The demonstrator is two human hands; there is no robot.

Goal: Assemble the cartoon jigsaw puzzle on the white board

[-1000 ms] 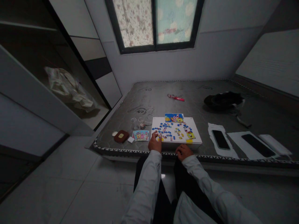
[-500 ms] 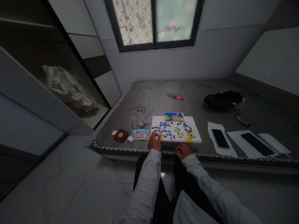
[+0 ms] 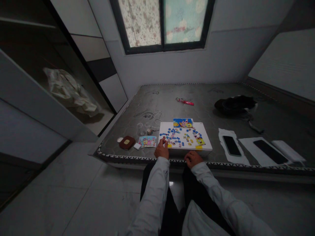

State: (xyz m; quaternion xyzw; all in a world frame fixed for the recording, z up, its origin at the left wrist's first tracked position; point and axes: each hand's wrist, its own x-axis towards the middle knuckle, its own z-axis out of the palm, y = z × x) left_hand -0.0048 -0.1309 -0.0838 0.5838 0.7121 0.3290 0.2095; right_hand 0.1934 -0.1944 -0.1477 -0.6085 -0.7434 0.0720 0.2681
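Note:
A flat white box lies on the mattress in front of me, with loose jigsaw pieces in blue, yellow and pink spread over its top. My left hand is at the box's front left corner, its fingers bent together over the pieces there. Whatever is between those fingertips is too small to make out. Against the box's front side, at the mattress edge, my right hand rests with curled fingers and nothing visible in it. A joined yellow cartoon section sits at the front right of the box top.
A blue cartoon picture card touches the box's back edge; another card lies left. Beyond that are a small white block and a brown case. Rightward are a phone, a dark slab and a black cap-like item.
My left hand has shifted very slightly left and down at the box corner. My right hand and the pieces look the same.

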